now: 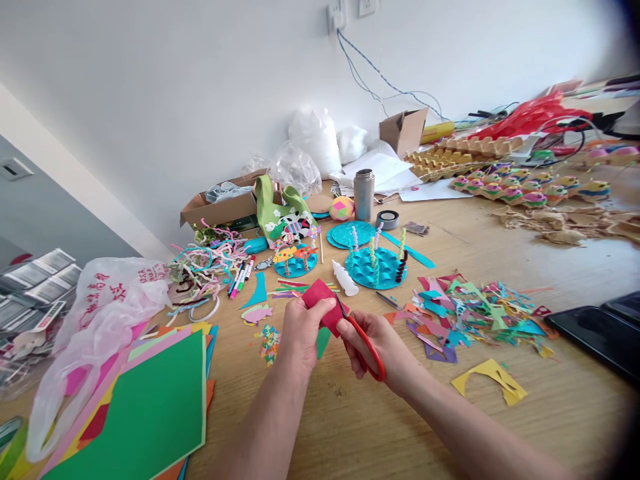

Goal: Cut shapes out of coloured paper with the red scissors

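My left hand (305, 323) pinches a small piece of red paper (320, 293) above the middle of the table. In my right hand (373, 340) is a pair of scissors (373, 357) with red handles, its dark blades against the right edge of the red paper. A green paper scrap (323, 341) shows just beneath the hands. Beyond them lie a white glue bottle (345, 278) and a round blue base (377, 270) with fuzzy pipe cleaners standing on it. A smaller blue base (296, 265) carries paper fish.
Paper scraps (465, 310) are heaped on the right, near a black phone-like device (600, 333). Coloured paper sheets (145, 407) and a plastic bag (115, 293) lie left. Pipe cleaners (205, 260), markers (242, 277), a metal flask (364, 195) and egg cartons (450, 159) stand farther back.
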Action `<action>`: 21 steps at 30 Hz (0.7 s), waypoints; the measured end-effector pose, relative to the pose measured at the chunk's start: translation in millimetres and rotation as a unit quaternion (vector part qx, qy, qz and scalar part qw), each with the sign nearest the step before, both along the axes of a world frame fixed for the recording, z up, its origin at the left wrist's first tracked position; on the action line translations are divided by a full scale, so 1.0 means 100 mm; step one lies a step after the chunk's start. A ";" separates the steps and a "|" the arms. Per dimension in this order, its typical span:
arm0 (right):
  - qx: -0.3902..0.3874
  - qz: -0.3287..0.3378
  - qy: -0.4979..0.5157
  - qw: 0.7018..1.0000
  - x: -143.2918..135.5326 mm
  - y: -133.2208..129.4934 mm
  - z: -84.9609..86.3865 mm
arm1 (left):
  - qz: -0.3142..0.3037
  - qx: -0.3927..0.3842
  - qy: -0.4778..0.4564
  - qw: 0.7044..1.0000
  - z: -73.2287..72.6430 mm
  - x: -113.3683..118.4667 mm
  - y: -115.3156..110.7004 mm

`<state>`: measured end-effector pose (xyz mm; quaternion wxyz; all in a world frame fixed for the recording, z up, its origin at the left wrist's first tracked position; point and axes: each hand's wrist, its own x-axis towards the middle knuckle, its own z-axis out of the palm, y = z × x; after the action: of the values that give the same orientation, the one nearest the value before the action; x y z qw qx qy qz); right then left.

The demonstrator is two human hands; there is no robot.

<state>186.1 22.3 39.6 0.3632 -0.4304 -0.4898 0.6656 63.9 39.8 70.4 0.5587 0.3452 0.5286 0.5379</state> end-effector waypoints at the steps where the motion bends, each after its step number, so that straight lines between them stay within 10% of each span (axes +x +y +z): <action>1: -0.001 -0.001 -0.002 1.000 0.00 0.00 0.01 | -0.001 0.000 -0.001 1.000 0.00 0.00 0.00; 21: 0.015 0.003 0.001 1.000 0.02 0.01 -0.01 | -0.013 0.003 -0.001 1.000 -0.01 -0.02 0.00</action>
<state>187.8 23.0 38.8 0.3677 -0.4227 -0.5009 0.6597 62.0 40.0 69.7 0.5653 0.3530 0.5216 0.5327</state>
